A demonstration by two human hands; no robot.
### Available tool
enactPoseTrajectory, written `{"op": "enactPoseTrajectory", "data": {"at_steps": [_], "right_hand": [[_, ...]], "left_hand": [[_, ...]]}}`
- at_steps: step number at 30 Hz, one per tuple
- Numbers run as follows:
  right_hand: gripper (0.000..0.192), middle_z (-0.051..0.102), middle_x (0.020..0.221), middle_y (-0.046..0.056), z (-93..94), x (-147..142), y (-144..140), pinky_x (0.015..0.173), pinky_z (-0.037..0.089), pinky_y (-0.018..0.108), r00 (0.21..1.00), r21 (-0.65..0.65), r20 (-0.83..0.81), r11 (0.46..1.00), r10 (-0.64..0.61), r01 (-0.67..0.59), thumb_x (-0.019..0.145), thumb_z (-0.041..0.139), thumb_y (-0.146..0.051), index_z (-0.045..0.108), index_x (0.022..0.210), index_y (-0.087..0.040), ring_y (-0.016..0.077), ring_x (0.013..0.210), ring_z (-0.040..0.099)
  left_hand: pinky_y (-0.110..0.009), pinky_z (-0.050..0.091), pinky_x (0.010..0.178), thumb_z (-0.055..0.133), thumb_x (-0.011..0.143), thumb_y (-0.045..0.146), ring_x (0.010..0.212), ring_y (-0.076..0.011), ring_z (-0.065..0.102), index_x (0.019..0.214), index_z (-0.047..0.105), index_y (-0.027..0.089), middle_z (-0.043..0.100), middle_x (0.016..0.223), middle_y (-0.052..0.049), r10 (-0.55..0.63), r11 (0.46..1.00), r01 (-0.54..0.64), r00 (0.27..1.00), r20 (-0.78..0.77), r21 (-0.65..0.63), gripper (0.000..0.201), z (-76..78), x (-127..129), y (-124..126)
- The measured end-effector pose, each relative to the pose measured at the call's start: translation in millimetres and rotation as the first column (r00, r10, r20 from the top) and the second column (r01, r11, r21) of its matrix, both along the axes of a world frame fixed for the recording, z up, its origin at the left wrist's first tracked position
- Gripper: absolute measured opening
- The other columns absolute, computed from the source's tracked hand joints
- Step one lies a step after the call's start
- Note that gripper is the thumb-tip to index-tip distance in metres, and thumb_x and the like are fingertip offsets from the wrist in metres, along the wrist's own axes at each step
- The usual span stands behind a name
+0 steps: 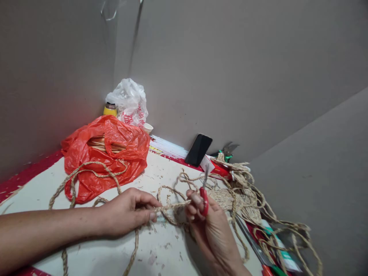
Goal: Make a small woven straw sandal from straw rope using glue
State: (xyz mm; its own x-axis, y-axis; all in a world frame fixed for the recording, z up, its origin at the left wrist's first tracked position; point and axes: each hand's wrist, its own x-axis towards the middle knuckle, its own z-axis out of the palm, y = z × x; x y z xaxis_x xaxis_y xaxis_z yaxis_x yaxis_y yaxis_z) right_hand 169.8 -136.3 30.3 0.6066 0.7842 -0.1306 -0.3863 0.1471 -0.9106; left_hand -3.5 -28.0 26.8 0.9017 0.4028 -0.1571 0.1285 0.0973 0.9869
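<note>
My left hand (128,211) pinches a twisted straw rope (172,207) against the white table (37,193). My right hand (211,226) holds small red-handled scissors (204,191), blades pointing up, right beside the same stretch of rope. The rope loops away to the left in front of an orange plastic bag (106,153) and tangles to the right over a woven straw piece (230,197).
The orange bag holds wooden sticks. Behind it stand a yellow jar (110,109), a white plastic bag (129,100) and a small cup (148,127). A black phone (198,149) leans on the cardboard wall beside green-handled pliers (228,150). Another tool with red and green handles (266,264) lies at the right.
</note>
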Motion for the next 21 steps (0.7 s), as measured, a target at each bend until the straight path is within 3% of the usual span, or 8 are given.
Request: {"op": "enactPoseTrajectory", "data": {"at_steps": [3,7,12,17,21], "right_hand": [[0.022,0.053,0.065,-0.003,3.0,12.4,0.3,0.043,0.035,0.015,0.982,0.032,0.122,0.989,-0.145,0.142,0.061,0.081,-0.032,0.067,0.069,-0.016,0.0052,0.049,0.042],[0.022,0.052,0.057,-0.004,-0.6,21.9,-0.4,0.042,0.034,0.017,0.946,0.049,0.243,0.977,-0.215,0.209,0.064,0.08,-0.032,0.067,0.071,-0.016,0.0074,0.049,0.043],[0.025,0.051,0.056,-0.005,1.9,37.6,-1.0,0.043,0.034,0.016,0.899,0.137,0.274,0.939,-0.342,0.315,0.062,0.081,-0.029,0.061,0.061,-0.015,0.006,0.05,0.043],[0.022,0.054,0.061,-0.005,8.9,49.6,-0.5,0.045,0.037,0.014,0.87,0.135,0.251,0.905,-0.424,0.403,0.058,0.083,-0.026,0.065,0.067,-0.015,0.0059,0.053,0.049],[0.022,0.055,0.061,-0.005,11.0,53.9,-0.3,0.048,0.042,0.015,0.861,0.188,0.247,0.894,-0.445,0.408,0.057,0.083,-0.026,0.065,0.065,-0.014,0.0058,0.053,0.051]], "left_hand": [[-0.018,0.035,0.055,0.06,0.078,0.027,0.059,-0.0084,0.045,0.083,0.068,0.013,0.057,0.064,0.002,0.091,0.989,-0.091,0.996,-0.001,0.117,0.018,4.1,-1.2,2.9],[-0.02,0.037,0.058,0.055,0.079,0.025,0.062,-0.0104,0.048,0.082,0.068,0.013,0.059,0.067,0.001,0.08,0.968,-0.08,0.997,0.01,0.237,0.018,4.9,-2.1,3.2],[-0.02,0.038,0.056,0.051,0.082,0.026,0.059,-0.0102,0.049,0.077,0.064,0.013,0.057,0.063,0.001,0.096,0.941,-0.097,0.995,0.018,0.323,0.019,1.3,-3.5,5.3],[-0.019,0.04,0.06,0.05,0.085,0.025,0.062,-0.0104,0.053,0.078,0.067,0.014,0.061,0.067,0.0,0.096,0.832,-0.123,0.992,0.078,0.54,0.021,2.8,-5.8,9.8],[-0.021,0.042,0.063,0.05,0.085,0.024,0.065,-0.0117,0.057,0.082,0.069,0.015,0.065,0.07,-0.002,0.127,0.776,-0.17,0.985,0.114,0.607,0.02,0.1,-6.4,12.5]]}}
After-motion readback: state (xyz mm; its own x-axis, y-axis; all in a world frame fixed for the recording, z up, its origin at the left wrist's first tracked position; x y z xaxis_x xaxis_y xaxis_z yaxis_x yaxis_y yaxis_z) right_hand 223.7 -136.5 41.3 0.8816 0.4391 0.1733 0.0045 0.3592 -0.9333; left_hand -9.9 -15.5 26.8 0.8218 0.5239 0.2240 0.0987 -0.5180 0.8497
